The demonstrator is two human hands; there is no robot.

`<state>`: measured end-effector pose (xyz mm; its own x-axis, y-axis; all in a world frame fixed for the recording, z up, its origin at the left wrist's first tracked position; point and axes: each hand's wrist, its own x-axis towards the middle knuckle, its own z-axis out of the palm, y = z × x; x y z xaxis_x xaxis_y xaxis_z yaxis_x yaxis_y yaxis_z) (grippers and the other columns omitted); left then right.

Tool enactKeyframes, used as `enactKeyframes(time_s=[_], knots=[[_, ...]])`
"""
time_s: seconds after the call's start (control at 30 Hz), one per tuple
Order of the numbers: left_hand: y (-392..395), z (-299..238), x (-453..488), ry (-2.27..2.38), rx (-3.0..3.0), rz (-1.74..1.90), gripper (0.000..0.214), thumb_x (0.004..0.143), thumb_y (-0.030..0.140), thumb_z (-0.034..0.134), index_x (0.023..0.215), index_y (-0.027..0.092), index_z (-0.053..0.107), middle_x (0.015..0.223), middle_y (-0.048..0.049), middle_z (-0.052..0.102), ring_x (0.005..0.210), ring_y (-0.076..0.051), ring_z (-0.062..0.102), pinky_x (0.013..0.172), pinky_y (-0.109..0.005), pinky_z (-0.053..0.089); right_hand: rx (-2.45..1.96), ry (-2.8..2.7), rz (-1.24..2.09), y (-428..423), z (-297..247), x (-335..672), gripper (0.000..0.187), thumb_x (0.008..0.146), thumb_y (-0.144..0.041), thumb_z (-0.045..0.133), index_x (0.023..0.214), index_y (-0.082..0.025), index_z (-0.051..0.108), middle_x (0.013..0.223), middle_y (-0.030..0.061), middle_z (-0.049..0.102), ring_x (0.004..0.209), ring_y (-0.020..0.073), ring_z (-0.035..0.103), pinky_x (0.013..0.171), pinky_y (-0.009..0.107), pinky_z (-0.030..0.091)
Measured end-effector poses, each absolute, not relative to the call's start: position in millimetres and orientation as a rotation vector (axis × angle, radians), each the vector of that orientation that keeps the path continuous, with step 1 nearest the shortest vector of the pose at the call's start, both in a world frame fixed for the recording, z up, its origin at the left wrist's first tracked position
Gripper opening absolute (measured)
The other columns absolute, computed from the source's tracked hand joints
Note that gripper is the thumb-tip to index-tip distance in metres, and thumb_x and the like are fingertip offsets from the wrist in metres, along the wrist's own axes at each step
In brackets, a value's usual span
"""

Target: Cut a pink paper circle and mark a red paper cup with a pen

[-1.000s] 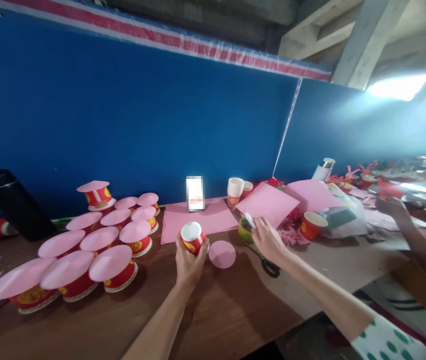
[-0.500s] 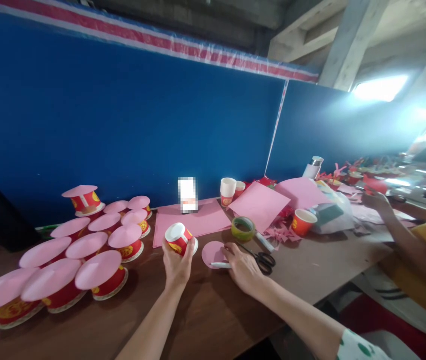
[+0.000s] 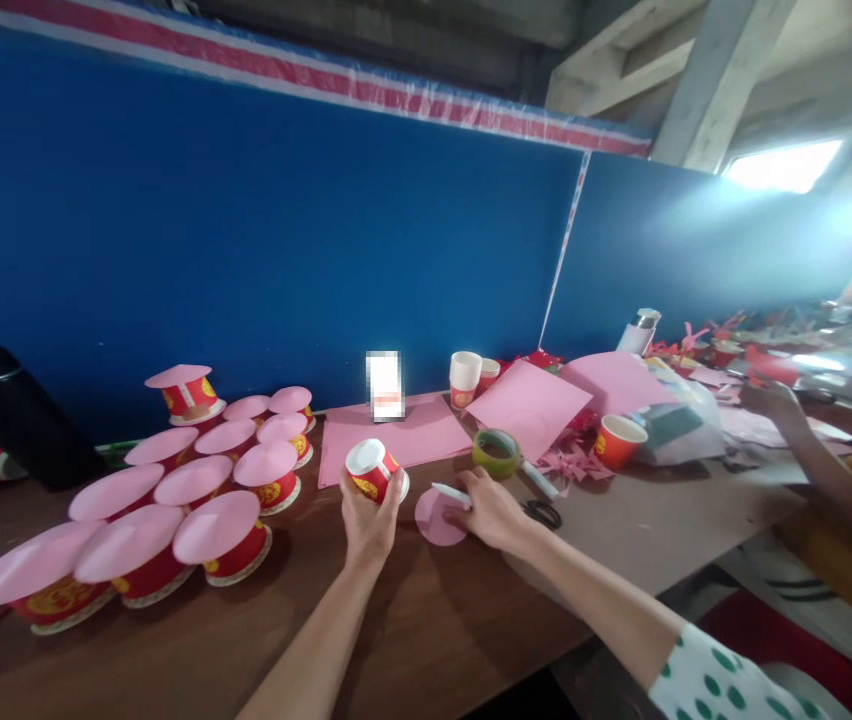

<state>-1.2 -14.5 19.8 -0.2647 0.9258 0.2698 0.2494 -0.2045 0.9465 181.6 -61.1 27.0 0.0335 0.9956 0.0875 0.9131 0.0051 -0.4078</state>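
Observation:
My left hand is closed round a red paper cup with gold print, its white base tilted up toward me. My right hand grips a slim white pen, whose end points left over a pink paper disc lying on the table. The right fingers are close above the disc's right edge; whether they touch it I cannot tell. Just right of that hand lie black-handled scissors. Behind it stands a roll of yellow-green tape.
Upturned red cups topped with pink paper cones fill the left side. Pink sheets lie at the back, near stacked cups and a single cup. A black bottle is far left. Another person's arm is at right.
The pen has lifted and swung from the disc's lower part to above its upper edge, along with my right hand. The view has shifted slightly left; my left hand still holds the cup.

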Motion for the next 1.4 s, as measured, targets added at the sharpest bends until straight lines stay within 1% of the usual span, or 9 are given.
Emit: enactKeyframes(time_s=[0.1, 0.23, 0.47, 0.67, 0.83, 0.93, 1.13, 1.3, 1.4], knots=[[-14.6, 19.8, -1.2, 1.456, 1.410, 1.536, 0.060, 0.064, 0.047, 0.065, 0.111, 0.017, 0.044, 0.096, -0.0097, 0.060, 0.087, -0.024, 0.060, 0.077, -0.039, 0.047, -1.991, -1.947, 0.379, -55.7, 27.0, 182.1, 0.046, 0.067, -0.047, 0.068, 0.098, -0.016, 0.055, 0.095, 0.0078, 0.054, 0.080, 0.0203, 0.057, 0.064, 0.026, 0.036], [-14.9, 18.3, -1.4, 1.434, 1.421, 1.547, 0.060, 0.064, 0.047, 0.065, 0.112, 0.017, 0.044, 0.096, -0.0091, 0.059, 0.088, -0.024, 0.060, 0.078, -0.039, 0.047, -1.989, -1.945, 0.362, -54.8, 23.2, 182.0, 0.044, 0.065, -0.047, 0.069, 0.094, -0.017, 0.054, 0.092, 0.0064, 0.056, 0.078, 0.0200, 0.057, 0.062, 0.026, 0.033], [-15.0, 17.7, -0.8, 1.420, 1.443, 1.555, 0.060, 0.065, 0.047, 0.064, 0.114, 0.018, 0.043, 0.097, -0.0090, 0.059, 0.087, -0.024, 0.060, 0.077, -0.038, 0.047, -1.974, -1.936, 0.418, -51.6, 24.3, 184.7, 0.052, 0.060, -0.046, 0.073, 0.099, -0.018, 0.053, 0.088, 0.0042, 0.059, 0.078, 0.0202, 0.057, 0.060, 0.025, 0.032], [-16.2, 20.8, 0.2, 1.455, 1.417, 1.505, 0.061, 0.065, 0.049, 0.064, 0.113, 0.016, 0.043, 0.097, -0.0109, 0.060, 0.086, -0.024, 0.060, 0.075, -0.038, 0.048, -1.948, -1.957, 0.444, -49.0, 33.5, 183.4, 0.041, 0.056, -0.044, 0.075, 0.082, -0.018, 0.056, 0.085, 0.0044, 0.057, 0.075, 0.0195, 0.055, 0.058, 0.024, 0.030], [-16.0, 19.1, 0.0, 1.451, 1.425, 1.493, 0.063, 0.066, 0.049, 0.063, 0.115, 0.015, 0.042, 0.099, -0.0119, 0.060, 0.088, -0.024, 0.060, 0.075, -0.038, 0.048, -1.923, -1.888, 0.502, -48.0, 29.7, 185.6, 0.048, 0.054, -0.037, 0.078, 0.089, -0.017, 0.052, 0.077, 0.0011, 0.058, 0.067, 0.0161, 0.054, 0.055, 0.023, 0.030], [-14.9, 17.2, 0.0, 1.412, 1.421, 1.502, 0.063, 0.066, 0.048, 0.063, 0.116, 0.016, 0.042, 0.100, -0.0109, 0.060, 0.088, -0.023, 0.060, 0.075, -0.037, 0.048, -1.885, -1.842, 0.535, -46.2, 25.1, 190.1, 0.053, 0.053, -0.034, 0.078, 0.093, -0.016, 0.050, 0.079, 0.0008, 0.058, 0.067, 0.0155, 0.054, 0.055, 0.022, 0.033], [-11.2, 14.9, 0.2, 1.461, 1.374, 1.482, 0.063, 0.065, 0.049, 0.064, 0.114, 0.017, 0.042, 0.099, -0.0107, 0.059, 0.088, -0.024, 0.059, 0.076, -0.037, 0.047, -1.819, -1.787, 0.491, -42.5, 28.6, 194.1, 0.035, 0.065, -0.029, 0.069, 0.093, -0.016, 0.052, 0.084, 0.0018, 0.058, 0.075, 0.0171, 0.056, 0.064, 0.025, 0.039], [-10.8, 15.0, -1.0, 1.438, 1.374, 1.473, 0.063, 0.066, 0.051, 0.063, 0.115, 0.017, 0.041, 0.101, -0.0114, 0.058, 0.091, -0.024, 0.058, 0.076, -0.036, 0.046, -1.851, -1.770, 0.379, -26.2, 39.7, 193.2, 0.053, 0.061, -0.030, 0.074, 0.106, -0.019, 0.050, 0.096, 0.0045, 0.061, 0.084, 0.0204, 0.057, 0.070, 0.028, 0.040], [-11.5, 14.5, -1.9, 1.402, 1.370, 1.464, 0.064, 0.067, 0.051, 0.062, 0.115, 0.017, 0.041, 0.101, -0.0114, 0.059, 0.090, -0.024, 0.059, 0.076, -0.036, 0.046, -1.927, -1.748, 0.309, -7.0, 45.2, 195.2, 0.056, 0.060, -0.032, 0.075, 0.108, -0.019, 0.050, 0.091, 0.0061, 0.062, 0.081, 0.0232, 0.058, 0.067, 0.030, 0.040]])
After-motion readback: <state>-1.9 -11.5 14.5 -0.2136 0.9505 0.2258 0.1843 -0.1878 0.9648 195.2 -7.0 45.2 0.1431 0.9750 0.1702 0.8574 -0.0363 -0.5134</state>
